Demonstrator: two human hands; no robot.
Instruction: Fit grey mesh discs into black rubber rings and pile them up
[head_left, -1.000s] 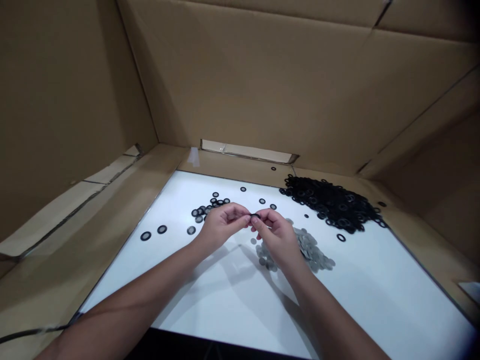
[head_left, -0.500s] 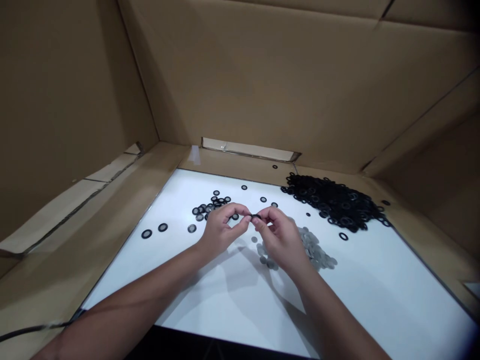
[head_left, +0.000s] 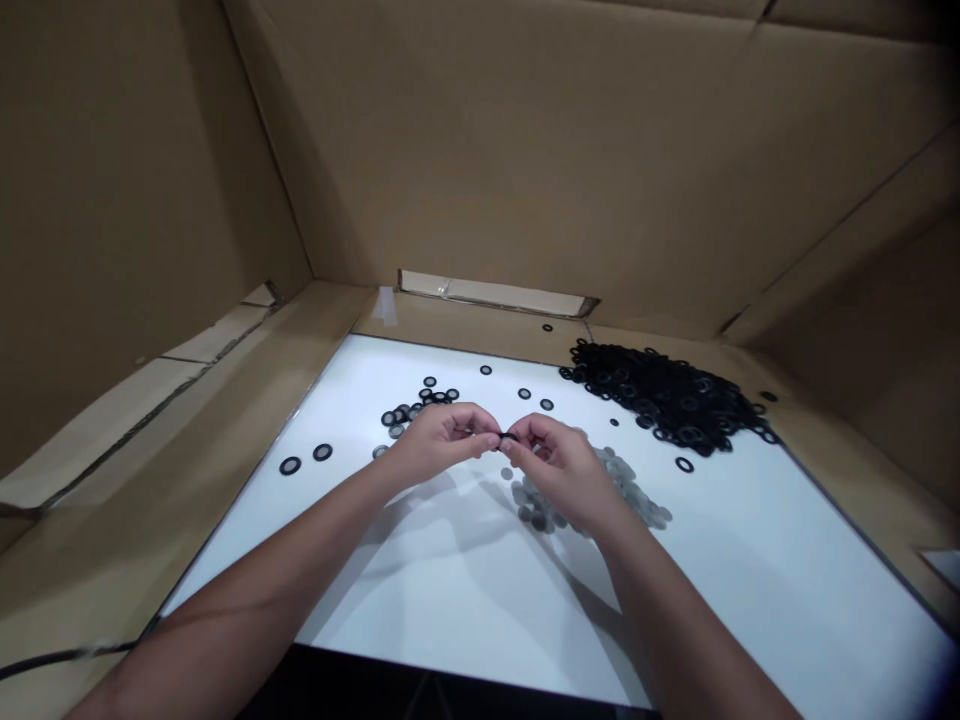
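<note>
My left hand [head_left: 439,440] and my right hand [head_left: 559,468] meet above a lit white panel [head_left: 465,580], fingertips pinched together on one small black ring [head_left: 509,437]. Both hands are closed on it. Under my right hand lies a pile of grey discs [head_left: 630,495]. A large heap of black rings [head_left: 664,395] sits at the far right. Behind my left hand is a small cluster of rings with grey centres [head_left: 420,405].
Tall cardboard walls [head_left: 525,150] enclose the panel on three sides. Two rings with grey centres [head_left: 304,458] lie at the left, and a few single rings are scattered near the far edge. A black cable [head_left: 52,660] runs at the lower left.
Both hands stay pinched on the black ring in the same spot. The fingers have shifted slightly, and the view has tilted a little.
</note>
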